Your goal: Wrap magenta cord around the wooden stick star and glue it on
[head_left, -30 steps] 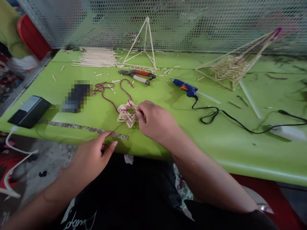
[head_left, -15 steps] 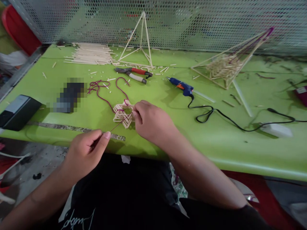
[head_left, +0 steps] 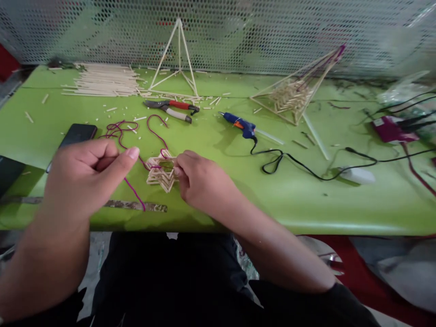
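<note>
A small star-shaped frame of stacked pale sticks (head_left: 164, 181) rests on the green table near its front edge. My right hand (head_left: 200, 177) pinches the frame's right side. Purple string (head_left: 157, 135) passes through the frame and lies in loops behind it, and one end (head_left: 136, 193) trails over a patterned strip (head_left: 155, 207). To the left of the frame, my left hand (head_left: 86, 175) is raised with thumb and fingers pressed together; whether string is between them is too small to tell.
Pliers (head_left: 170, 108), a blue glue gun (head_left: 240, 125) with a black cord, a stick pyramid (head_left: 185, 50), a tilted pyramid with purple string (head_left: 293, 97), a stick pile (head_left: 102, 81), a phone (head_left: 80, 132), a white adapter (head_left: 357, 175) and a purple box (head_left: 391, 129) stand around.
My left hand has moved up and left, away from the frame, and now covers part of the phone. My right hand stays on the frame. The view has shifted right.
</note>
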Tool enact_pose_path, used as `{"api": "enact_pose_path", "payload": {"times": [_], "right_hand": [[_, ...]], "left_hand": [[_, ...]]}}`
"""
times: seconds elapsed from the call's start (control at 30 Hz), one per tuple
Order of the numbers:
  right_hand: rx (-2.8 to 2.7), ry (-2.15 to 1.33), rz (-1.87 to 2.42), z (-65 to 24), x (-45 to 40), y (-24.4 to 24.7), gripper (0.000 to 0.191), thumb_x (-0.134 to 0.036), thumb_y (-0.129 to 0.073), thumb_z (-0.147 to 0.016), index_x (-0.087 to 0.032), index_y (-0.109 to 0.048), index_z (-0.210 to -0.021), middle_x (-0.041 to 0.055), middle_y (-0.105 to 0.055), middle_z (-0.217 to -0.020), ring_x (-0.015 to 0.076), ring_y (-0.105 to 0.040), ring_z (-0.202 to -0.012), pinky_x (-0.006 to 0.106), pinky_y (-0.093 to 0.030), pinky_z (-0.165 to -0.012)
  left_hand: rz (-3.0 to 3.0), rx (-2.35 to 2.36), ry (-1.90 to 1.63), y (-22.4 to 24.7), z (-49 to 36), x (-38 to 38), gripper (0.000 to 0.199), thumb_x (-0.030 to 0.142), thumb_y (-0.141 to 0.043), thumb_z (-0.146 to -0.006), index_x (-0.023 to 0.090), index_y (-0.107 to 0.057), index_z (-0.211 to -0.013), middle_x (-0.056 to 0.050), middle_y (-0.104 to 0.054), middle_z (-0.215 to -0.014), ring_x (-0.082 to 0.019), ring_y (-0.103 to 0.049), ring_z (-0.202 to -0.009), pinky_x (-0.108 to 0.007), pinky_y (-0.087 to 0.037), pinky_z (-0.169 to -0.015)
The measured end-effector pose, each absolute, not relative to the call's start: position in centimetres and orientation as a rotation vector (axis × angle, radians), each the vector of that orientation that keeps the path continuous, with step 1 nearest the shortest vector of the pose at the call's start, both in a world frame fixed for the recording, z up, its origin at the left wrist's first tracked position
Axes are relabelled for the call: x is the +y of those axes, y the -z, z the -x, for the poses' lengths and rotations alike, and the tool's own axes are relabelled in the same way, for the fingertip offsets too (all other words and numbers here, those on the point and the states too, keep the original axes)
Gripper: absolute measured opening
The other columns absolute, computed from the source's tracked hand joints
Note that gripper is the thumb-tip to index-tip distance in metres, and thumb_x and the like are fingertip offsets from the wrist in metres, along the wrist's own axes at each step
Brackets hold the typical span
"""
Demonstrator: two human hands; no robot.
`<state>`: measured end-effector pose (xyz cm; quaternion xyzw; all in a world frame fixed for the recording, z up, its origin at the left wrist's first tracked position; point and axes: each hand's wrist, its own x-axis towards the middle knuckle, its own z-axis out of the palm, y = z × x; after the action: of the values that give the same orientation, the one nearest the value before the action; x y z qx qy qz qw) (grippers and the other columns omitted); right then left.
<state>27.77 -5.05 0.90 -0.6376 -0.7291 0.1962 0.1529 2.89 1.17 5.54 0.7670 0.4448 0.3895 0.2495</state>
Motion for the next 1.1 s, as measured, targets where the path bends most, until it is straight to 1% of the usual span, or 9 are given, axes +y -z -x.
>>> {"api": "enact_pose_path", "payload": {"times": [0.13, 0.23, 0.37, 0.43, 0.6, 0.8, 0.9, 1.0, 1.1], "right_hand": [[-2.08, -0.571, 1.821, -27.8, -5.2, -1.0, 0.018, -0.012, -0.055, -0.113, -0.02, -0.071, -0.116, 0.0109, -0.076, -0.117, 0.022, -0.059, -0.089, 0.039, -0.037, -0.077], [-2.074, -0.582, 1.835, -27.7, -5.1, -1.1, 0.02, -0.011, -0.055, -0.112, -0.02, -0.073, -0.117, 0.0115, -0.077, -0.118, 0.0224, -0.06, -0.088, 0.039, -0.037, -0.076], [-2.083, -0.581, 1.839, -27.6, -5.1, -1.2, 0.023, -0.01, -0.054, -0.111, -0.02, -0.073, -0.117, 0.0121, -0.077, -0.12, 0.0224, -0.059, -0.087, 0.039, -0.036, -0.076], [-2.091, -0.581, 1.834, -27.5, -5.0, -1.2, 0.023, -0.01, -0.054, -0.111, -0.02, -0.074, -0.118, 0.012, -0.077, -0.12, 0.0224, -0.059, -0.087, 0.039, -0.035, -0.075], [-2.101, -0.583, 1.84, -27.5, -4.9, -1.3, 0.022, -0.011, -0.054, -0.111, -0.02, -0.074, -0.116, 0.0116, -0.076, -0.118, 0.0223, -0.058, -0.085, 0.04, -0.033, -0.072], [-2.112, -0.597, 1.836, -27.4, -4.9, -1.6, 0.026, -0.011, -0.052, -0.112, -0.019, -0.075, -0.122, 0.0118, -0.076, -0.121, 0.0225, -0.06, -0.087, 0.039, -0.035, -0.074], [-2.105, -0.621, 1.846, -27.4, -4.8, -1.7, 0.025, -0.011, -0.055, -0.111, -0.019, -0.075, -0.123, 0.0122, -0.078, -0.122, 0.0226, -0.061, -0.088, 0.038, -0.037, -0.075], [-2.101, -0.637, 1.853, -27.4, -4.7, -1.8, 0.021, -0.013, -0.058, -0.111, -0.019, -0.076, -0.121, 0.0127, -0.08, -0.124, 0.0229, -0.064, -0.09, 0.039, -0.036, -0.075], [-2.096, -0.638, 1.833, -27.4, -4.6, -1.7, 0.019, -0.015, -0.06, -0.112, -0.021, -0.076, -0.12, 0.012, -0.081, -0.124, 0.0219, -0.063, -0.087, 0.039, -0.035, -0.073]], "left_hand": [[-2.13, 1.314, -0.953, -7.0, -4.5, 4.0, 0.058, 0.04, -0.086, -0.098, 0.022, -0.042, -0.064, 0.008, -0.027, -0.058, -0.004, -0.023, -0.055, -0.023, -0.016, -0.05], [-2.132, 1.381, -0.886, -7.0, -5.4, 5.7, 0.059, 0.036, -0.084, -0.102, 0.022, -0.039, -0.067, 0.008, -0.026, -0.061, -0.004, -0.024, -0.059, -0.025, -0.018, -0.055], [-2.08, 1.373, -0.881, -6.1, -5.9, 7.4, 0.057, 0.035, -0.085, -0.104, 0.022, -0.045, -0.067, 0.009, -0.029, -0.059, -0.004, -0.025, -0.059, -0.027, -0.02, -0.058], [-2.057, 1.375, -0.89, -5.8, -6.0, 7.8, 0.057, 0.033, -0.085, -0.105, 0.023, -0.044, -0.067, 0.01, -0.03, -0.059, -0.005, -0.026, -0.06, -0.026, -0.02, -0.059], [-2.053, 1.377, -0.898, -5.5, -6.4, 7.9, 0.063, 0.029, -0.087, -0.106, 0.026, -0.035, -0.07, 0.01, -0.027, -0.062, -0.005, -0.024, -0.061, -0.026, -0.019, -0.057], [-2.06, 1.37, -1.013, -4.9, -6.5, 8.0, 0.065, 0.03, -0.089, -0.105, 0.026, -0.034, -0.071, 0.009, -0.025, -0.066, -0.006, -0.021, -0.065, -0.028, -0.016, -0.057], [-2.168, 1.392, -1.044, -4.6, -6.5, 7.9, 0.063, 0.029, -0.088, -0.102, 0.026, -0.034, -0.07, 0.009, -0.027, -0.066, -0.007, -0.023, -0.065, -0.03, -0.021, -0.058], [-2.341, 1.447, -1.047, -4.4, -6.7, 7.4, 0.065, 0.034, -0.087, -0.105, 0.024, -0.033, -0.07, 0.008, -0.029, -0.065, -0.01, -0.023, -0.067, -0.033, -0.026, -0.065], [-2.441, 1.499, -1.087, -5.0, -6.8, 6.5, 0.065, 0.039, -0.085, -0.107, 0.024, -0.033, -0.07, 0.007, -0.03, -0.064, -0.012, -0.02, -0.066, -0.035, -0.025, -0.068]]}}
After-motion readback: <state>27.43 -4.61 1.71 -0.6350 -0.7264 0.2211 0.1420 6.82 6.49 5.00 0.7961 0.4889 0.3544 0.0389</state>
